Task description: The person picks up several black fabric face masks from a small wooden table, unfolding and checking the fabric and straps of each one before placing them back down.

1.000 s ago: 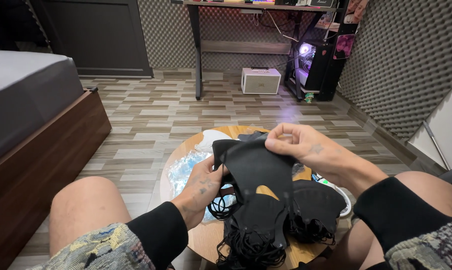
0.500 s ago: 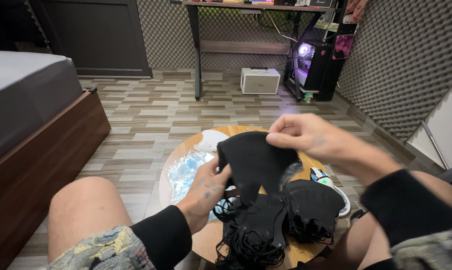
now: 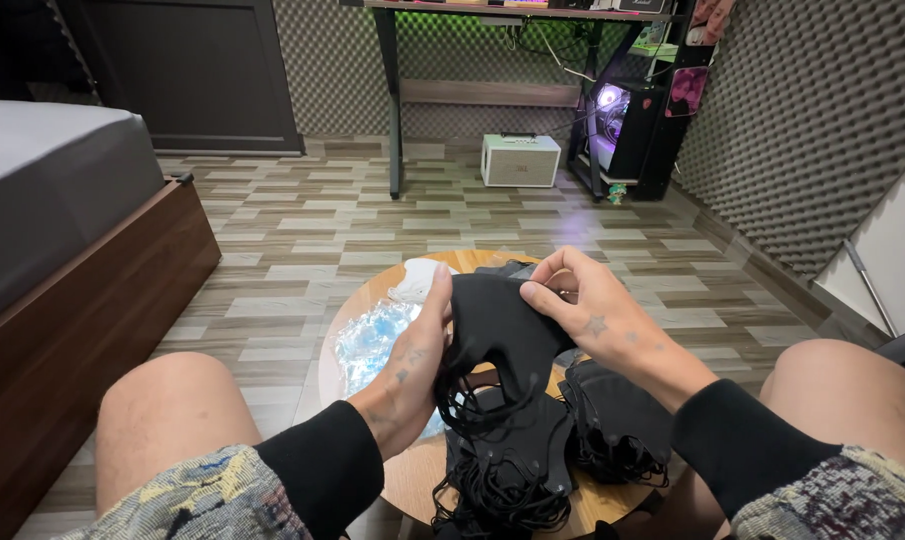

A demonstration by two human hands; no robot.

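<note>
Both my hands hold one black fabric face mask (image 3: 498,325) above a small round wooden table (image 3: 393,470). My left hand (image 3: 413,365) grips the mask's left edge with the thumb up along it. On the mask's upper right edge, my right hand (image 3: 583,305) pinches with its fingertips. The mask's black ear loops dangle below. Under it lie two piles of black masks (image 3: 533,450) with tangled loops, one in the middle and one (image 3: 613,420) to the right.
Crinkled clear plastic wrapping (image 3: 373,340) and a white item (image 3: 413,280) lie on the table's left part. My bare knees flank the table. A bed with a wooden frame (image 3: 93,300) stands left; a desk, a white speaker box (image 3: 520,160) and a lit computer case (image 3: 623,125) stand beyond.
My left hand rose from the pile to take the mask's left edge. My right hand shifted slightly left and lower, and the mask now hangs stretched between both hands.
</note>
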